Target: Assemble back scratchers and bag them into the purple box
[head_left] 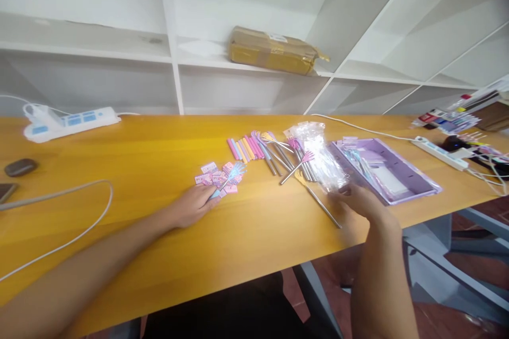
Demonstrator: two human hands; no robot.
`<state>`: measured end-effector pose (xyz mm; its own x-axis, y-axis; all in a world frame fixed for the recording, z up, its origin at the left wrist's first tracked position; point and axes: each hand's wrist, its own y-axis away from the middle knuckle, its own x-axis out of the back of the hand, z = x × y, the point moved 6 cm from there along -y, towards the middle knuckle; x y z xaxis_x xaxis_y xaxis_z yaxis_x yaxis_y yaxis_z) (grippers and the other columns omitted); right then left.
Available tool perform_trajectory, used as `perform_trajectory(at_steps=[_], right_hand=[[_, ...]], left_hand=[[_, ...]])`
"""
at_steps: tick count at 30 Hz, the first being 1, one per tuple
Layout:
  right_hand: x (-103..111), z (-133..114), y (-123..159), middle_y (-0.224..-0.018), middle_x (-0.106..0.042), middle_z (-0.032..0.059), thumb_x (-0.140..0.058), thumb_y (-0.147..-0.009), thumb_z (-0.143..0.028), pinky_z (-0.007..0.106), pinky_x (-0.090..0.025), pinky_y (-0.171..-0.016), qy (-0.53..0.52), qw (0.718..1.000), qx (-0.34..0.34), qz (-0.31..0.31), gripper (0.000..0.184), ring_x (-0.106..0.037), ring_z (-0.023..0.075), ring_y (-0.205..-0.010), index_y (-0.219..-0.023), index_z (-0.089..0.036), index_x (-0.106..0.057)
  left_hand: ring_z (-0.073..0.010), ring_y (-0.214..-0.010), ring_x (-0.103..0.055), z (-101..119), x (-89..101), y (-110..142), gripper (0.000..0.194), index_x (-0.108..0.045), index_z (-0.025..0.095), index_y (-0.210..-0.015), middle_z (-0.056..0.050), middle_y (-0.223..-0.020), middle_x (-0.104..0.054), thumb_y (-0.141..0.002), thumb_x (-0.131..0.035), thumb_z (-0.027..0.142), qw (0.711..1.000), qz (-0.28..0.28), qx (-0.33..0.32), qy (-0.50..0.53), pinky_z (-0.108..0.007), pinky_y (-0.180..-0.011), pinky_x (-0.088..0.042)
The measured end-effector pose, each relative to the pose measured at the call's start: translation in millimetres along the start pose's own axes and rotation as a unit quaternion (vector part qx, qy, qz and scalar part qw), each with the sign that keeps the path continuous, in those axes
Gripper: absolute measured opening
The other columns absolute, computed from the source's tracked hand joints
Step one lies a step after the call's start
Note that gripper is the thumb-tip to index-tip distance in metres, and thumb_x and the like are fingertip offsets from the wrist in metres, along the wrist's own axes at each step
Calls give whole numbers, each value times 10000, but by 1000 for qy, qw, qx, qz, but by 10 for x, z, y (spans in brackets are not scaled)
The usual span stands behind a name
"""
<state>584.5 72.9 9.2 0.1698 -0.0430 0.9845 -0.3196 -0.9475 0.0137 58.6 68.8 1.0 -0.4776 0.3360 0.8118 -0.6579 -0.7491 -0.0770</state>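
Note:
My left hand [196, 204] is closed around the handle of a blue back scratcher [237, 170], its claw end pointing right over a loose pile of small pink and purple cards [207, 176]. At the lower end of a stack of clear plastic bags [318, 151], my right hand [360, 202] pinches the edge of a bag; its lower fingers are blurred. A yellow back scratcher [318, 201] lies just left of that hand. Several more back scratchers [274, 156] with metal rods lie in the middle, beside a row of coloured handle grips [244, 149].
A purple tray [417, 177] with bagged items stands on the right. White power strips [71, 124] lie at the left and right [439, 153], with cables across the table [159, 259]. A taped parcel [272, 50] sits on the shelf behind. A dark mouse [20, 167] lies far left.

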Motion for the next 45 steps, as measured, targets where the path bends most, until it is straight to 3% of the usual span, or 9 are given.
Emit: perform_trajectory(at_steps=[3,9,15,19,25,30,35,40,45], right_hand=[[58,69,42,-726,-692,118,-745,-839,-479,375,-400,-638,-35,997,-35,-63,322,-588,234,-608,-715,-195,-655],[757,-122,305,-736,-674,115,-727,-901,-374,422,-382,-667,-55,990,-68,115,223,-551,251,-619,-767,-270,-583],[1205,-1176,637,-941,-732,108,-695,-931,-310,364,-455,-736,-183,947,34,262,121,-637,192,-723,-1016,-241,-645],[809,-2311,765,-893,-709,64,-595,-1004,-411,283,-450,-658,-284,918,251,118,246,-614,155,-691,-1120,-200,-649],[-238,-3450,1058,-864,-647,29,-591,-1013,-501,224,-443,-572,-515,784,334,-92,319,-558,104,-632,-1020,-182,-602],[-751,-3550,1114,-751,-612,0,-615,-1003,-568,222,-440,-551,-544,772,300,-133,389,-539,105,-590,-949,-188,-557],[-704,-3423,1095,-776,-621,10,-595,-1031,-591,234,-434,-578,-544,757,335,-136,413,-534,108,-614,-1003,-179,-601],[-833,-3449,1098,-807,-584,-23,-480,-1069,-656,239,-363,-481,-627,692,267,-238,518,-469,85,-492,-1296,-193,-532],[-878,-3568,1073,-695,-522,-36,-668,-943,-708,236,-348,-549,-626,686,258,-265,541,-425,87,-573,-949,-177,-563]], left_hand=[[-227,-792,-580,-55,20,-6,418,-479,236,-898,-43,-897,-638,-1123,-314,547,999,13,32,34,-354,-755,-452],[-215,-832,-607,-78,12,3,414,-484,234,-904,-19,-893,-648,-1139,-282,508,994,-7,49,99,-355,-813,-450],[-256,-1119,-657,-160,15,2,302,-444,230,-1266,-107,-1249,-676,-1136,-322,474,982,77,73,156,-418,-1006,-495],[-271,-1478,-491,-198,43,21,424,-287,232,-1472,-186,-1631,-430,-1123,-388,451,967,143,66,202,-438,-1179,-433],[-338,-1351,-560,-101,115,33,421,-694,218,-1103,-124,-1373,-615,-1065,-505,592,982,78,13,174,-477,-1199,-419],[-361,-1315,-578,-46,138,28,594,-756,190,-1047,-138,-1311,-632,-1013,-500,724,975,61,-36,208,-485,-1195,-430],[-345,-1345,-593,-124,78,11,412,-791,217,-1158,-127,-1416,-650,-1007,-637,568,976,85,1,202,-470,-1206,-439],[-369,-1489,-489,-169,17,18,300,-836,221,-1001,-136,-1447,-652,-1009,-658,463,985,66,25,157,-526,-1256,-378],[-357,-1456,-536,-94,-1,1,291,-850,226,-972,-141,-1483,-631,-989,-699,475,987,11,-20,159,-498,-1222,-421]])
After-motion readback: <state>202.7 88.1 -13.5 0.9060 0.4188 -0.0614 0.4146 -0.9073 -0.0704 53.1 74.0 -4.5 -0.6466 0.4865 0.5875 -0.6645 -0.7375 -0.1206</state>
